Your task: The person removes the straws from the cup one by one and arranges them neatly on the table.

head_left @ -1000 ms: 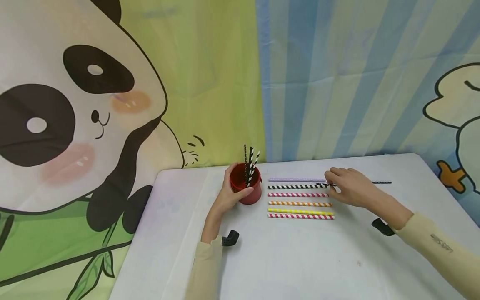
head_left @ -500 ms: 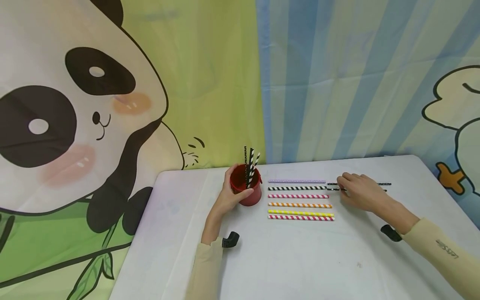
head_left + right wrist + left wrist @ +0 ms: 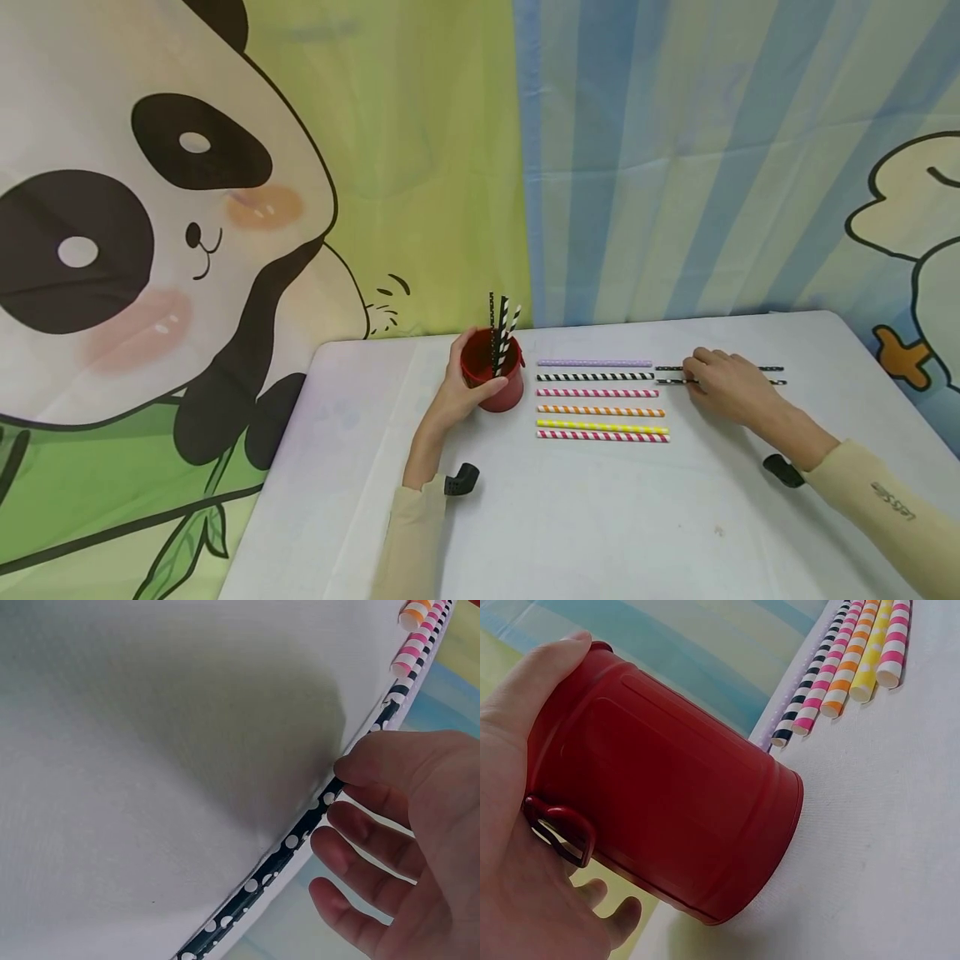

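My left hand (image 3: 453, 404) grips a small red metal bucket (image 3: 510, 398) on the table. In the left wrist view its thumb lies at the rim, and a little handle (image 3: 570, 829) shows on the side. Several black or black-and-white paper straws (image 3: 503, 333) lean upright inside the bucket. On the table to the right, my right hand (image 3: 727, 387) pinches a black straw with white dots (image 3: 292, 840) between thumb and index finger; the straw lies flat. A second black dotted straw (image 3: 670, 367) lies just behind it, partly hidden by the hand.
Left of the right hand lies a column of parallel straws: lilac (image 3: 594, 363), black-striped (image 3: 595, 377), pink-striped (image 3: 597, 392), orange-striped (image 3: 600, 411), yellow (image 3: 602, 426) and red-striped (image 3: 602, 436). A printed curtain (image 3: 420, 167) hangs behind the white table (image 3: 600, 517).
My right hand has moved right with the dotted straw, drawing it away from the black-striped one and laying it level in front of the other dotted straw. The left hand stays on the bucket.
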`<state>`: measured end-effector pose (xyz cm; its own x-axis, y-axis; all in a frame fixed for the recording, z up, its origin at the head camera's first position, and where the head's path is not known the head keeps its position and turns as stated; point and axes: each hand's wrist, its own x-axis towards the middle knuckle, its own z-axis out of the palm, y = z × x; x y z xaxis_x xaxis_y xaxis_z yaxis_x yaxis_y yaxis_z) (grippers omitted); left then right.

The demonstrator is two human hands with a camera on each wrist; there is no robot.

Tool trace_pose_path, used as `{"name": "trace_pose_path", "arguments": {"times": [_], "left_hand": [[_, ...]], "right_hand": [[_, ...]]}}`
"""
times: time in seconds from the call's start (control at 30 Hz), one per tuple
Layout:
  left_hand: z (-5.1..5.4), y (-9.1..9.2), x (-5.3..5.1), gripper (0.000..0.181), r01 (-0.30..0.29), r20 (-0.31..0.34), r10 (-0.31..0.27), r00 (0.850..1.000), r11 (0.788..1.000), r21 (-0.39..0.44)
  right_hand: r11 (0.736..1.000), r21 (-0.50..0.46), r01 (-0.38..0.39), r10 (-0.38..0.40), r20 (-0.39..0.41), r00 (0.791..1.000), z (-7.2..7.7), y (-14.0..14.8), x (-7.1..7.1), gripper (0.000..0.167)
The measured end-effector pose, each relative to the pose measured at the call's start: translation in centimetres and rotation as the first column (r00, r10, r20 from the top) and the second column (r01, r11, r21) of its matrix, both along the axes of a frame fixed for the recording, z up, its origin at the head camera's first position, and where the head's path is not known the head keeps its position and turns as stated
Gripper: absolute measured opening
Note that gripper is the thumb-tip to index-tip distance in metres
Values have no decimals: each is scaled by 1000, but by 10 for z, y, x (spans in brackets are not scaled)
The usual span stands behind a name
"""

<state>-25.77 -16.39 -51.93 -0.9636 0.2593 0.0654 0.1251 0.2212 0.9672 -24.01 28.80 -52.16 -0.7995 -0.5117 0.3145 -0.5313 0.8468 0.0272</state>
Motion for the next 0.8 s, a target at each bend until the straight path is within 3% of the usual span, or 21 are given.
{"name": "trace_pose_path", "arguments": {"times": [0.37,0.8], "left_hand": [[-2,0,-2,101,6,24,-6,1000,1000,-2],[-6,0,-2,96,-3,-17,3,1000,1000,19]], "right_hand": [[999,-2,44,-44,56,997,-1,0,1,17],[998,-8,66,-65,80,995,2,-1,1,18]]}}
